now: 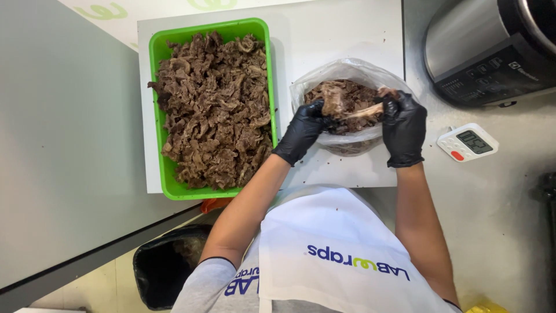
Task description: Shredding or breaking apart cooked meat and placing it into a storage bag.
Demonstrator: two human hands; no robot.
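Note:
Both my hands wear black gloves and meet over a bowl lined with a clear plastic bag [347, 68] that holds brown cooked meat. My left hand [302, 131] pinches one end of a piece of meat with a pale strip [347, 107]. My right hand [403, 127] grips the other end, and the piece is stretched between them just above the bowl. To the left lies a green rectangular tray [155, 58] piled high with shredded brown meat [215, 110].
Tray and bowl rest on a white cutting board [341, 29]. A steel cooker with a black panel [486, 49] stands at the top right, a small white digital timer [468, 142] beside my right wrist. A black-lined bin [159, 269] sits below the counter edge.

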